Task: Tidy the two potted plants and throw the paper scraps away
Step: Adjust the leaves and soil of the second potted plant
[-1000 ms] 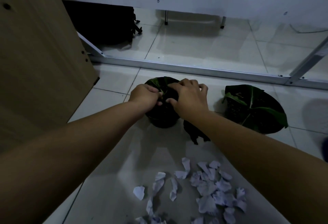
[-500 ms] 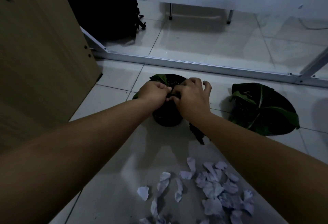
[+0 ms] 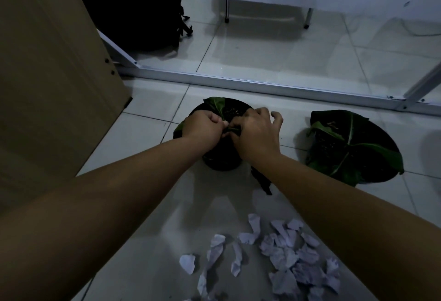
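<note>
Crouching low over the tiles, the person has both arms stretched to the nearer of two potted plants. The left hand (image 3: 202, 129) is curled into a fist around a leaf or stem at the middle of the left pot (image 3: 220, 157), and the right hand (image 3: 256, 131) pinches the same bit of greenery from the other side, its little finger lifted clear. Both are grasping plant matter; whether they are pulling or only holding it, I cannot tell in this dim light.

That pot is dark and round, with one green leaf (image 3: 216, 104) showing above the hands. A dark limp scrap of leaf (image 3: 262, 181) lies on the floor just beside it. The right pot (image 3: 353, 145) stands apart to the right, untouched, filled with broad glossy leaves with pale midribs.

These leaves look soft and easily torn, so a grip low on the stem seems wiser than one on the blade. The pots themselves are probably light plastic weighted with soil, best taken by the rim or wall with both hands.

The paper scraps (image 3: 281, 255) lie scattered on the tiles nearest the person, pale, crumpled, featherweight. They should gather easily by the handful, though small ones may slip through.
</note>
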